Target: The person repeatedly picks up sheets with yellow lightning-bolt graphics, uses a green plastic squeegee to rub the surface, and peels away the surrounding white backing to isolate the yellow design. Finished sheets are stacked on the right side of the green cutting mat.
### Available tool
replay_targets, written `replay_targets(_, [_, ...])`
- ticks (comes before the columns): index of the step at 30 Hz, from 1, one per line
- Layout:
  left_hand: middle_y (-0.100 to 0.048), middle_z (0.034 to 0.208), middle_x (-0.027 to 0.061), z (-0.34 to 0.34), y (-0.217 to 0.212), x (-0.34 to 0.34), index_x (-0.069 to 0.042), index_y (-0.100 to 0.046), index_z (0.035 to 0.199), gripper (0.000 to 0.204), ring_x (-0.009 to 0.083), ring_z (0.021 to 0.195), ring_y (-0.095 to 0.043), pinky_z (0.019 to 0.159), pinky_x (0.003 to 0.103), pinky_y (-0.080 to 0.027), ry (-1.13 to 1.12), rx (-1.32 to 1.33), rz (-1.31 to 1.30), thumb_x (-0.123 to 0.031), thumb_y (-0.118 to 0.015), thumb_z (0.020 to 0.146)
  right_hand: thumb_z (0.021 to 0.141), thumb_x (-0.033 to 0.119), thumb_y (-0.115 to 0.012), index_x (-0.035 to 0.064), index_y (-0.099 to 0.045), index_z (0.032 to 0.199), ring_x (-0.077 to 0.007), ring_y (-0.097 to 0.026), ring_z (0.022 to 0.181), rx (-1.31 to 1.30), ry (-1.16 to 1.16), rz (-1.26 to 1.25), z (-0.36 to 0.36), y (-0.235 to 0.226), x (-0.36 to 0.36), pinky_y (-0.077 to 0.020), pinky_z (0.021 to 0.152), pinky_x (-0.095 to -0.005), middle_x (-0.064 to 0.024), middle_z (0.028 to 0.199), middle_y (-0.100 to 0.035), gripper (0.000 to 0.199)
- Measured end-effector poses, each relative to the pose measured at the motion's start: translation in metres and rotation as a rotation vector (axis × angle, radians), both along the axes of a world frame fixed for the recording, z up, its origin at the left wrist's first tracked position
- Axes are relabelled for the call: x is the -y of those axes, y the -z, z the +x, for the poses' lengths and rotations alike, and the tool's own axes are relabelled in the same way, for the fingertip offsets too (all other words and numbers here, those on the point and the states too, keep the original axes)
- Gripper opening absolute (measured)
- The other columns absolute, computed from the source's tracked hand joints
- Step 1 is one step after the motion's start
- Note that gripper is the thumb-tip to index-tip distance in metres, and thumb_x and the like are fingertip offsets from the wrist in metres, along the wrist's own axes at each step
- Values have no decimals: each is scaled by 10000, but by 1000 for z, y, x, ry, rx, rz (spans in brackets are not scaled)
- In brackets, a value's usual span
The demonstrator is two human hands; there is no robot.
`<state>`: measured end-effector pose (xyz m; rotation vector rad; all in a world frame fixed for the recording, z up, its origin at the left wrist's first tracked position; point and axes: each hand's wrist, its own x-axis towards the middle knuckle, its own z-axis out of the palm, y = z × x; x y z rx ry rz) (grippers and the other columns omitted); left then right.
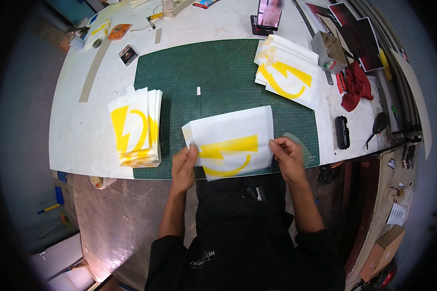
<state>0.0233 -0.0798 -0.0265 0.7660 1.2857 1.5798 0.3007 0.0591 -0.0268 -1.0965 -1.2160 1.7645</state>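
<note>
Between my hands, a white sheet with a yellow lightning-and-arc print is held up over the front edge of the green cutting mat. My left hand pinches its left side, thumb on top. The right edge is gripped by my right hand, between thumb and fingers. To the left lies a thick pile of similar printed sheets, overlapping the mat's edge. Another fanned stack of printed sheets rests at the mat's far right. A translucent sheet corner shows beside my right hand.
A phone on a stand is at the back. On the right are a grey box, a red cloth, a black case and a black spoon-shaped thing. A small dark box and a flat strip lie left.
</note>
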Motion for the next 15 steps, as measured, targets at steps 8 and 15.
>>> replay_targets(8, [-684, 851, -11, 15, 9, -16, 42, -705, 969, 424, 25, 793, -536, 681, 244, -439, -14, -202, -153, -297, -525, 1150, 996, 44, -742, 6, -679, 949, -75, -541, 845, -61, -82, 202, 23, -25, 11, -423, 747, -234, -14, 945, -625, 88])
replay_targets(15, [-746, 954, 46, 15, 9, -21, 46, -727, 1057, 371, 68, 824, -637, 742, 244, -491, 11, 150, -227, -270, -549, 1136, 1001, 71, -741, 5, -670, 959, -95, -543, 868, -193, -121, 252, 29, -6, 7, -429, 780, -249, -29, 982, -628, 105])
